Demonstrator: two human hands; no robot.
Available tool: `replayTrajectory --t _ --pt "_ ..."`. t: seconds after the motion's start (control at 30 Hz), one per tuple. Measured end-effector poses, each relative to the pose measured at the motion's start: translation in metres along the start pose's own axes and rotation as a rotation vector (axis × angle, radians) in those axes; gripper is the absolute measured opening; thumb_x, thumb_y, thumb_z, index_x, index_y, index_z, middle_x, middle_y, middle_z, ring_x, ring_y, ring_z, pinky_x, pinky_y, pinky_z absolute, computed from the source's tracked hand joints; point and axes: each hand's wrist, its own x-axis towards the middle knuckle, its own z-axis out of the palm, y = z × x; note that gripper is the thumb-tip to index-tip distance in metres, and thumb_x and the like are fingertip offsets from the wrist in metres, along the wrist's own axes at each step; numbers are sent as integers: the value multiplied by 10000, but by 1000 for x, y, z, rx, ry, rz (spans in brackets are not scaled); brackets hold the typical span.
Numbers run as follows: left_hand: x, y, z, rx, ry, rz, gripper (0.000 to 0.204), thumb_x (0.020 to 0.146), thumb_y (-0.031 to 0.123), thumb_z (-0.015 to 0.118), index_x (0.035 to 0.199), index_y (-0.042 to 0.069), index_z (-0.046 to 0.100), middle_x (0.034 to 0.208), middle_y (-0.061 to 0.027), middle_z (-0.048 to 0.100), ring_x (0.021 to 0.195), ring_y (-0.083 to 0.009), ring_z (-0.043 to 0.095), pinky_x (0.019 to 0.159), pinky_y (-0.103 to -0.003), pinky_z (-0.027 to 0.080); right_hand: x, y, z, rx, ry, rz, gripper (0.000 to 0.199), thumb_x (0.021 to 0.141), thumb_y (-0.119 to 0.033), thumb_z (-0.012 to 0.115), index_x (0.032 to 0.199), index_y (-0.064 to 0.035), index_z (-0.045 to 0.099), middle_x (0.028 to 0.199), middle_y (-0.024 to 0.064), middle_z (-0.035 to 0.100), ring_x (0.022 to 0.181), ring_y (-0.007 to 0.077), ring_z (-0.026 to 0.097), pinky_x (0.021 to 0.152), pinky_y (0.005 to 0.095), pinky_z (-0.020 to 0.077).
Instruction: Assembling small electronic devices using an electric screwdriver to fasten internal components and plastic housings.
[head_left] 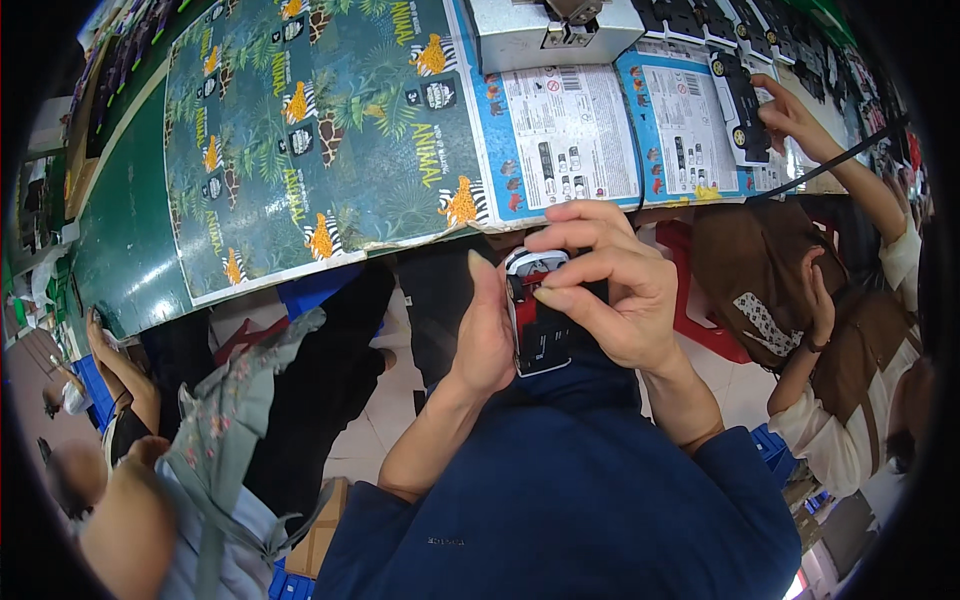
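Observation:
A toy car [541, 340] is held in front of my chest, just off the near edge of the worktable. Its black underside faces up, and red and white parts show at its upper end. My left hand [484, 335] grips the car along its left side, the thumb pointing up. From the right, my right hand [632, 295] bends over the upper end, thumb and fingertips closed against the red part. Whether a small piece sits between those fingertips, I cannot tell.
Printed animal-pattern sheets [330, 140] cover the green worktable [130, 250]. A metal fixture [550, 35] stands at its far edge. On the right, a co-worker's hand [795, 120] touches a white toy car [738, 110], near more car parts [690, 20] and a black cable [850, 152]. Another person sits close on the left.

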Motion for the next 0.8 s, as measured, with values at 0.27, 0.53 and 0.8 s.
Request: replayTrajectory --t 0.27,0.53,0.8 --pt "-3 2 -12 453 -294 184 1115 788 888 205 1339 -44 471 1272 -111 556 1185 -167 527 1028 -322 406 -17 12 17 209 77 112 71 787 -10 748 843 -11 704 1124 122 707 1207 288 538 1023 408 408" --pt "0 6 -28 429 -374 123 1165 735 919 187 1323 -43 479 1230 -95 571 1164 -159 534 1024 -331 413 -12 10 25 60 43 93 68 798 -6 731 858 -10 699 1120 118 711 1217 287 534 1040 407 395" --pt "4 8 -44 196 -492 124 612 773 -6 777 1323 3 510 1056 -60 632 951 -97 604 850 -240 495 -36 -1 5 616 234 143 113 957 -79 610 983 19 558 1071 278 646 787 245 679 720 355 581"
